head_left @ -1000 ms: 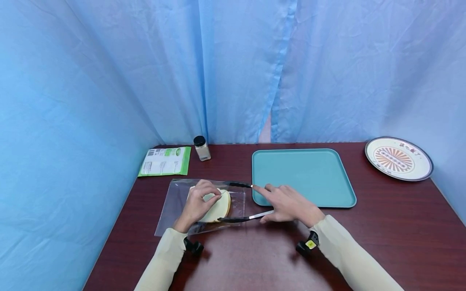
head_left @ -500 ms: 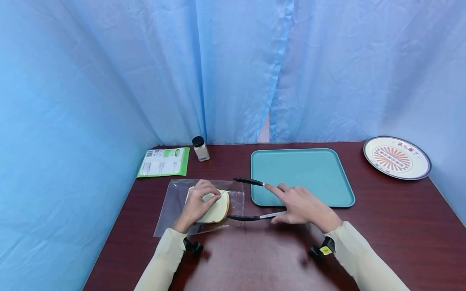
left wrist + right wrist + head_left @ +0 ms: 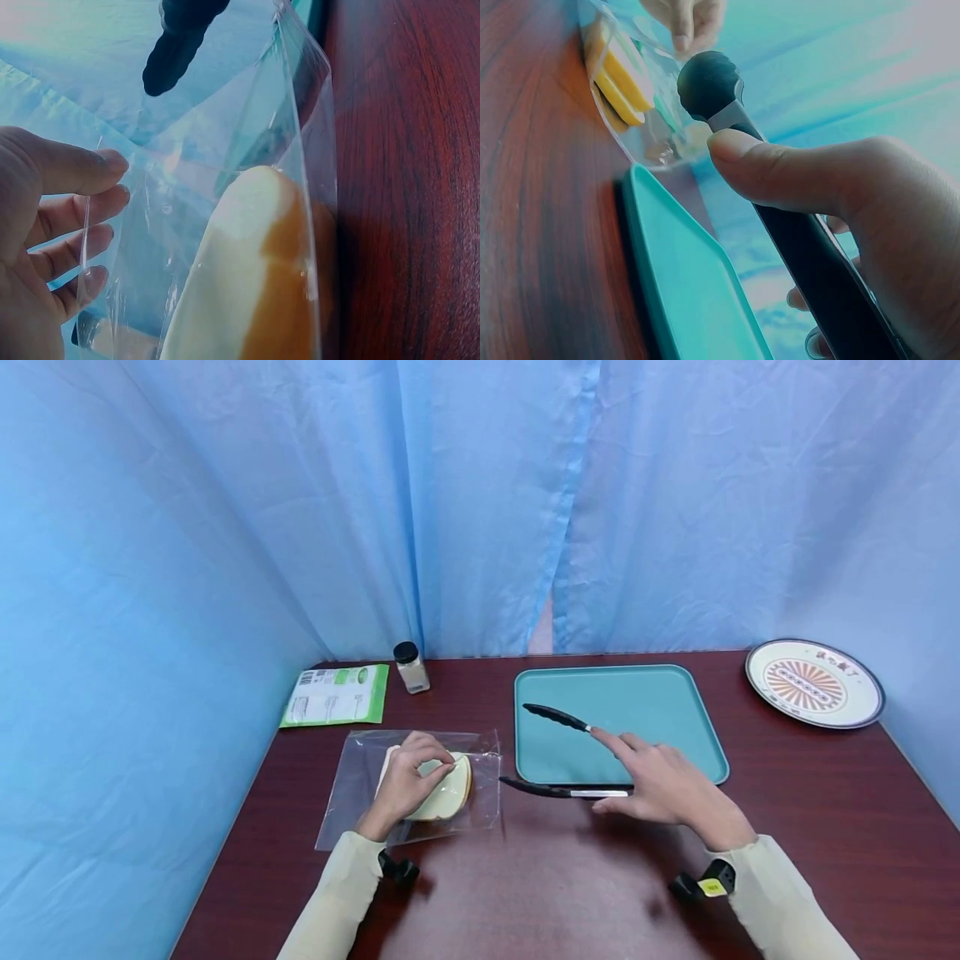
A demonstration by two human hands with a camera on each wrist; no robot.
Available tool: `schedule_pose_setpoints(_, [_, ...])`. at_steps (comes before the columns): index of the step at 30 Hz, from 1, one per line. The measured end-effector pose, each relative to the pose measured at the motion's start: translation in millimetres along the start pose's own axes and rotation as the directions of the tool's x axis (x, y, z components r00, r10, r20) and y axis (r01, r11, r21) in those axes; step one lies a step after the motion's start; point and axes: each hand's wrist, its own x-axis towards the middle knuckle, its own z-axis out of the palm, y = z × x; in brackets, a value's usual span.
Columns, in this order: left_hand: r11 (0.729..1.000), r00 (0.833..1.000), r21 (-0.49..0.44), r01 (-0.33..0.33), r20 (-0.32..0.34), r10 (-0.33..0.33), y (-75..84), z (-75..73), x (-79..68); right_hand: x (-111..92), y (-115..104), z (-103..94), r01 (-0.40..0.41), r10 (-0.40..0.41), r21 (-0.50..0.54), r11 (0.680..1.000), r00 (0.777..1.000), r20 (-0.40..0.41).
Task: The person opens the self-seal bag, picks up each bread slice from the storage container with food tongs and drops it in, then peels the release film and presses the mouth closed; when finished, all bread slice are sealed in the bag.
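My left hand [image 3: 408,781] pinches the upper layer of a clear plastic bag [image 3: 345,810] at the left of the table. Inside the bag lie stacked bread slices [image 3: 452,795], pale with a golden crust, partly hidden by the hand. In the left wrist view the bag's film [image 3: 187,187] is lifted above the bread [image 3: 225,277]. My right hand [image 3: 663,785] holds black-tipped tongs [image 3: 555,791], thumb on one arm and fingers on the other. The tong arms are spread apart with nothing between them, to the right of the bag's mouth and partly over the tray.
A teal tray [image 3: 622,693] lies right of the bag. Behind the bag are a white and green packet [image 3: 337,695] and a black-capped shaker jar [image 3: 412,670]. A patterned plate [image 3: 813,683] sits at the far right. Blue curtains [image 3: 480,510] enclose the table.
My right hand has drawn the tongs rightward, out of the bag's mouth, and their arms have spread wider. The bread stays in the bag. My left hand keeps its pinch in place.
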Motion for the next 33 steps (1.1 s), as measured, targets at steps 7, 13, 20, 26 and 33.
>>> schedule_pose_setpoints(7, [1.0, 1.0, 0.002, 0.016, 0.004, -0.016, 0.9, -1.1, -1.3, -16.5, 11.9, -7.5, -0.086, 0.086, 0.014, 0.996, 0.996, -0.028])
schedule_pose_setpoints(13, [1.0, 1.0, -0.001, 0.03, 0.005, -0.03, 1.6, -2.4, -1.9, -34.0, 22.2, -15.7, -0.178, 0.179, 0.009, 0.984, 0.983, -0.047])
schedule_pose_setpoints(20, [0.999, 0.999, 0.003, 0.042, 0.016, -0.042, 0.8, -2.7, -2.3, -57.2, 37.6, -19.5, -0.24, 0.241, 0.024, 0.971, 0.963, -0.124])
schedule_pose_setpoints(26, [1.0, 1.0, 0.001, 0.024, 0.005, -0.024, 0.0, -1.8, -2.4, -80.2, 51.0, -24.6, -0.358, 0.361, 0.052, 0.932, 0.927, -0.097])
schedule_pose_setpoints(33, [0.999, 0.999, 0.008, 0.049, 0.016, -0.049, 0.6, -2.4, -2.7, -105.7, 65.9, -26.1, -0.494, 0.499, 0.09, 0.865, 0.865, -0.045])
